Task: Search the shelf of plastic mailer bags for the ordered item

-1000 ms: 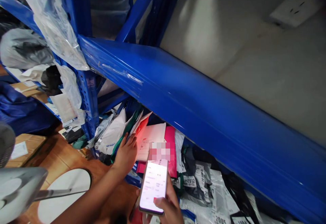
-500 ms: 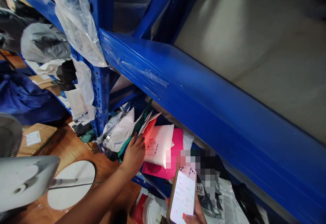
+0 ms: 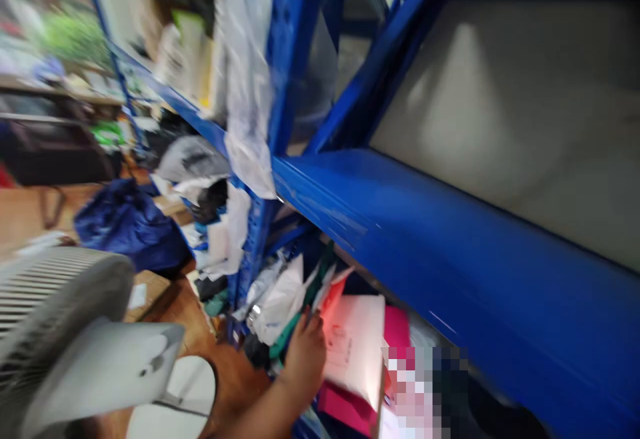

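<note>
My left hand (image 3: pixel 306 352) reaches in from below to the lower shelf. Its fingers curl over the edges of upright mailing bags, blurred by motion. Left of them lean a green mailing bag (image 3: pixel 286 336) and a white mailing bag (image 3: pixel 281 302). Just right of the fingers, a white padded mailer (image 3: pixel 356 339) with print on it lies on a bright pink mailing bag (image 3: pixel 397 326), under a reddish glow. At the bottom edge a phone (image 3: pixel 393 424) shows in part, its upper end pixelated over. My right hand is out of the frame.
A blue shelf beam (image 3: pixel 425 206) crosses above the parcels, joined to an upright post (image 3: pixel 293 59) with plastic hanging on it. At lower left stands a grey fan (image 3: pixel 65 312). Behind it are a dark blue sack (image 3: pixel 133 226) and a cardboard box (image 3: pixel 147 292).
The view has swung left and up, so shelf and parcels sit lower and farther right. My left hand stays at the same bags. My right hand has left the frame; the phone is mostly cut off.
</note>
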Demonstrator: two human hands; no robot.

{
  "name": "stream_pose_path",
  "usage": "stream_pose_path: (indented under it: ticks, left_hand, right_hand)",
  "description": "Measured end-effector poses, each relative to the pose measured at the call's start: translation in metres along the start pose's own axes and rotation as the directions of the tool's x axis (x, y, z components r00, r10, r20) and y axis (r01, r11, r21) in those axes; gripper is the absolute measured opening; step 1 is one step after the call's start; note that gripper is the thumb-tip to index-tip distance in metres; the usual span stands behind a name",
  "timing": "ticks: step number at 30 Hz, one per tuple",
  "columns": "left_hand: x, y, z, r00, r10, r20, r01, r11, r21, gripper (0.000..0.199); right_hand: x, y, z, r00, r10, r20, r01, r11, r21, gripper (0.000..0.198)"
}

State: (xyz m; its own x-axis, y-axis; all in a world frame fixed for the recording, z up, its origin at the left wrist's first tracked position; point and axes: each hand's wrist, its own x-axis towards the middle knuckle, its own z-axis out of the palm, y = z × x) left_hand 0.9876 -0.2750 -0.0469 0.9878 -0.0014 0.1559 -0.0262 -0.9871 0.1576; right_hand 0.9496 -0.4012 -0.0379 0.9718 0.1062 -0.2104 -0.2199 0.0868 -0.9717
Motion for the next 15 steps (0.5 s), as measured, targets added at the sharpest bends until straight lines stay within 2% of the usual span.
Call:
stream_pose_path:
  ticks: [1, 3, 4, 6, 8, 9, 11, 13, 14, 15]
  left_hand:
    - [0.005, -0.002, 0.012, 1.000, 0.018, 0.004, -0.018, 1.000, -0.002, 0.030]
    - [0.019, -0.011, 0.038, 0.992, 0.087, -0.095, -0.090, 0.996, -0.023, 0.030]
    - [0.027, -0.018, 0.049, 0.980, 0.104, -0.171, -0.116, 0.992, -0.059, 0.031]
    - [0.040, -0.029, 0.063, 0.971, 0.106, -0.214, -0.117, 0.992, -0.038, 0.027]
    - [0.048, -0.035, 0.068, 0.963, 0.112, -0.245, -0.120, 0.993, -0.021, 0.019]
    - [0.051, -0.037, 0.068, 0.960, 0.116, -0.256, -0.123, 0.992, -0.014, 0.017]
    - [0.054, -0.038, 0.068, 0.954, 0.131, -0.268, -0.137, 0.991, -0.003, 0.013]
    - [0.054, -0.037, 0.067, 0.950, 0.158, -0.269, -0.160, 0.987, 0.012, 0.011]
    - [0.053, -0.036, 0.066, 0.943, 0.179, -0.281, -0.181, 0.983, 0.017, 0.010]
    - [0.051, -0.034, 0.065, 0.933, 0.197, -0.301, -0.200, 0.980, 0.019, 0.011]
  right_hand:
    - [0.018, 0.004, 0.023, 0.998, -0.037, 0.041, 0.037, 0.999, -0.002, 0.075]
    - [0.050, 0.011, 0.062, 0.984, -0.146, 0.105, 0.155, 0.984, -0.082, 0.059]
    - [0.064, 0.015, 0.075, 0.959, -0.241, 0.151, 0.272, 0.930, -0.246, 0.049]
    - [0.086, 0.024, 0.089, 0.889, -0.380, 0.257, 0.458, 0.733, -0.503, 0.038]
    - [0.097, 0.030, 0.092, 0.846, -0.450, 0.285, 0.523, 0.602, -0.603, 0.036]
    - [0.097, 0.030, 0.093, 0.836, -0.480, 0.267, 0.530, 0.578, -0.620, 0.037]
    - [0.088, 0.020, 0.097, 0.831, -0.520, 0.198, 0.525, 0.613, -0.591, 0.040]
    - [0.069, -0.005, 0.096, 0.861, -0.461, 0.217, 0.507, 0.737, -0.446, 0.044]
    - [0.057, -0.023, 0.090, 0.871, -0.385, 0.305, 0.475, 0.818, -0.324, 0.048]
    - [0.045, -0.041, 0.079, 0.802, -0.256, 0.540, 0.416, 0.888, -0.197, 0.057]
